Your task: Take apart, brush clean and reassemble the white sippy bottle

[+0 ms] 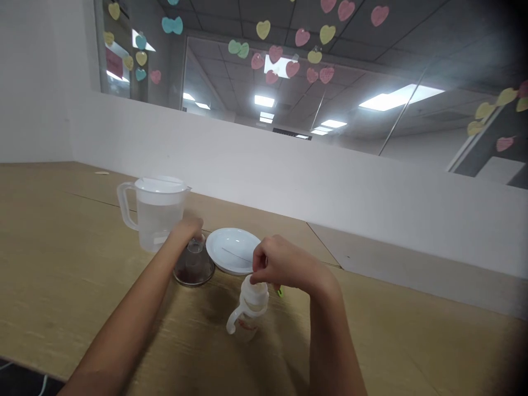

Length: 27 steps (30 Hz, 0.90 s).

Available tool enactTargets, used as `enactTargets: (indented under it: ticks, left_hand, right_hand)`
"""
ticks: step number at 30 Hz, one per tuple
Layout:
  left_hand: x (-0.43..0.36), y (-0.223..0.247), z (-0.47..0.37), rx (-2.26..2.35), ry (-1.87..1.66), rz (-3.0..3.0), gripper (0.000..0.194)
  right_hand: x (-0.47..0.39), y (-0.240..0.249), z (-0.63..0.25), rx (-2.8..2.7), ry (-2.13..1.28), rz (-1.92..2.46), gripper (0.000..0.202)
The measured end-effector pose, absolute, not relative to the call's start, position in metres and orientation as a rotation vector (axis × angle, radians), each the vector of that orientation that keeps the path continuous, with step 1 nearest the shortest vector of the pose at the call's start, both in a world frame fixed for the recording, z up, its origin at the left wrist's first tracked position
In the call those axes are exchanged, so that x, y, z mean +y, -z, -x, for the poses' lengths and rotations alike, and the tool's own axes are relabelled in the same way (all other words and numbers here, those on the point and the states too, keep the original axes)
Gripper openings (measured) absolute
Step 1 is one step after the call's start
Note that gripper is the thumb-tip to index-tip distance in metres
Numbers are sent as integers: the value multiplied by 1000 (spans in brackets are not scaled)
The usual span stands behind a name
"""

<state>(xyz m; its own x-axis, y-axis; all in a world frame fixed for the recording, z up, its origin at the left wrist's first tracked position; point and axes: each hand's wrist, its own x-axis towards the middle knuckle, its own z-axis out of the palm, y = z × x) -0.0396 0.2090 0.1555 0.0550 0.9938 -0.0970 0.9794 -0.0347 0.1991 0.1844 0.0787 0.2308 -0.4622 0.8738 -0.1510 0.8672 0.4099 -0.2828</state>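
My left hand is closed at the rim of a small clear cup, which is over a round dark tray with a metal edge. Whether the cup touches the tray is hard to tell. My right hand has its fingers pinched at the mouth of a white-topped bottle with a side handle; what they hold, if anything, is too small to make out. The bottle stands on the wooden table, nearer to me than the tray.
A lidded clear pitcher stands left of the tray, its handle pointing left. Between and behind my hands lies a white plate. Something small and green shows beside the bottle. A white wall rises behind the table.
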Motion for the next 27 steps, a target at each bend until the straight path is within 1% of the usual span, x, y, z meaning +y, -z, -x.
enactTargets:
  ticks: [2,6,12,15,21,24,27]
  left_hand:
    - [203,-166,41,2042,-38,-2094,32]
    - [185,-186,40,2013,-13,-2131,30]
    - [152,-208,28,1867,-254,-2305,39]
    - [135,-216,22,1832,-290,-2300,42]
    - [106,-230,16,1735,-381,-2339,43]
    - [94,-236,14,1601,-524,-2416,43]
    - [85,-239,10,1466,-680,-2487,43]
  right_hand:
    - [75,-232,-187,-2596,-495,1610,6]
    - [68,-233,-191,-2532,-463,1654,14]
    - [69,-231,-188,-2542,-296,1687,18]
    - [72,-230,-183,-2568,-225,1688,21]
    - [71,-231,-180,-2542,-357,1738,22]
    - [72,-231,-185,-2497,-378,1726,26]
    - [78,-229,-190,-2526,-507,1715,25]
